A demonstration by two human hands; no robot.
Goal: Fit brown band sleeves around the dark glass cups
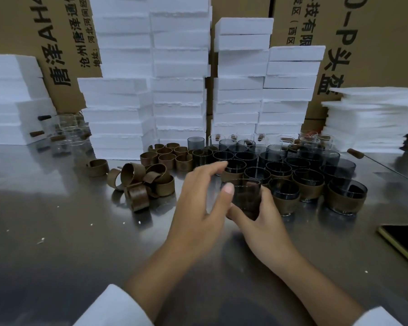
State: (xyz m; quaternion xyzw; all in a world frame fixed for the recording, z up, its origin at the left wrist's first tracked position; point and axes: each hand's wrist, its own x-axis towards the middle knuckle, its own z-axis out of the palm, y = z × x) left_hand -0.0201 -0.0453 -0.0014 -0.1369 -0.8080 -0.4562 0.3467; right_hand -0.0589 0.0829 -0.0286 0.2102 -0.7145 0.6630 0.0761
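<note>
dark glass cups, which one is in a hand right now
The dark glass cup nearest the camera, gripped by the right hand; the other cups stand on the table behind it, unheld.

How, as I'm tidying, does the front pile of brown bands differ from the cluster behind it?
The front pile lies tumbled, bands tipped and overlapping; the back cluster stands upright in rows. The front pile sits nearer the camera; the back cluster adjoins the dark cups. Both are brown, without cups.

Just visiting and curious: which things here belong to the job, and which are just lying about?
In use: dark cup held in right hand; left hand; loose brown bands; bare dark cups; sleeved cups.
Lying about: foam blocks; cardboard boxes; clear glasses; flat dark device.
</note>
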